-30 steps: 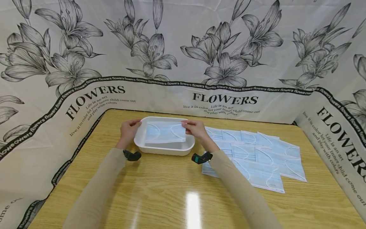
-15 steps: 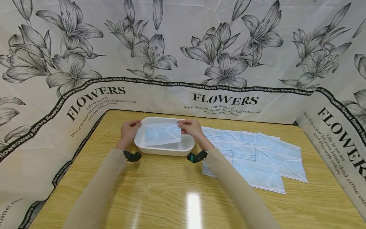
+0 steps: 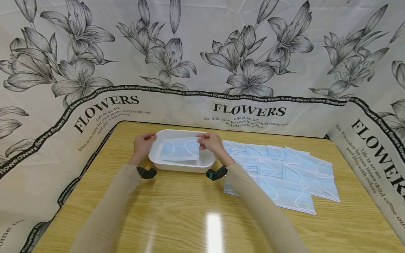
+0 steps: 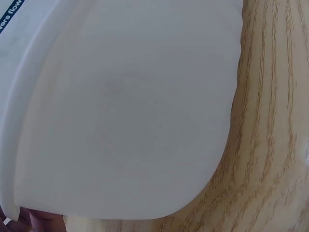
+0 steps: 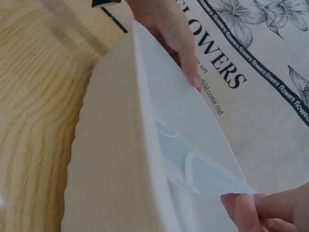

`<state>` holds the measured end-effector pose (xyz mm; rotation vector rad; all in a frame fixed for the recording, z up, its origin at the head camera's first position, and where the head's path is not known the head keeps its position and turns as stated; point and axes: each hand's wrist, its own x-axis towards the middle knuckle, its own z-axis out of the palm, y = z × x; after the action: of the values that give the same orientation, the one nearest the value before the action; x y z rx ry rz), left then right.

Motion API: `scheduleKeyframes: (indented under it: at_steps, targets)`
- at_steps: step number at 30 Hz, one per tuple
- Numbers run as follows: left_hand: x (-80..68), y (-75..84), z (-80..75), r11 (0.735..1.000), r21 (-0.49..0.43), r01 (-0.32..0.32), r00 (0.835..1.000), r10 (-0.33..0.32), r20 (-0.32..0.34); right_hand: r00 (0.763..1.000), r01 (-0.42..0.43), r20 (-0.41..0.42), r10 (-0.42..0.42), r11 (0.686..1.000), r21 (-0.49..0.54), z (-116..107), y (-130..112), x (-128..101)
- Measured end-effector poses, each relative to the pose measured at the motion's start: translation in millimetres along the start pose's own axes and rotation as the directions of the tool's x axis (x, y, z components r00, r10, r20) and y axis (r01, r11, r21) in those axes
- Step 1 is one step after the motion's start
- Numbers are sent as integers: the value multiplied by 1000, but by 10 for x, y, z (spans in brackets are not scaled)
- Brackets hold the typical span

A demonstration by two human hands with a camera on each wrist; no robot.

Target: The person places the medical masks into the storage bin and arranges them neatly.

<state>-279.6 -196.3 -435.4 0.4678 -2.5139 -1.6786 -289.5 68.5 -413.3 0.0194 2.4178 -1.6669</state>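
A white plastic tub (image 3: 177, 166) stands on the wooden table toward the back. My left hand (image 3: 146, 142) grips its left rim, with fingers over the edge, as the right wrist view shows the left hand (image 5: 179, 46). My right hand (image 3: 204, 141) pinches the right top corner of a light blue face mask (image 3: 179, 149) that hangs tilted inside the tub. In the right wrist view the mask (image 5: 193, 169) dips behind the tub (image 5: 116, 145) wall from my right hand (image 5: 251, 203). The left wrist view is filled by the tub (image 4: 120, 111) wall.
Several more blue masks (image 3: 278, 172) lie overlapping on the table (image 3: 190, 211) to the right of the tub. A flower-printed cloth (image 3: 253, 52) walls in the table at the back and both sides.
The mask has come down from above the tub's rim into the tub, and my right hand has shifted slightly left with it. My left hand stays at the tub's left end.
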Motion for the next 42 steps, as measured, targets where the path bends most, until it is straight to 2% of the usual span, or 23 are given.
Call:
scheduleKeyframes:
  at_steps: [7, 12, 21, 28, 35, 42]
  targets:
    - [17, 4, 9, 1000, 11, 1, 1000, -1, -13, 1000, 23, -12, -24, 993, -119, 5, 33, 33]
    - [19, -5, 9, 1000, 13, -13, 1000, 13, -14, 998, 26, -52, -34, 988, -152, 19, 24, 17]
    - [25, -11, 22, 1000, 8, 4, 1000, -4, -19, 989, 53, -118, -85, 966, -252, 38, 14, -17]
    - [50, -34, 22, 1000, 9, 1, 1000, -1, -20, 987, 66, -127, -101, 965, -255, 63, 4, -29]
    - [43, -36, 29, 1000, 3, 7, 1000, -7, -16, 973, 117, -151, -177, 933, -340, 39, 0, -61]
    - [26, -29, 18, 1000, 8, 1, 1000, -1, -11, 966, 141, -150, -210, 916, -375, -19, -26, -100]
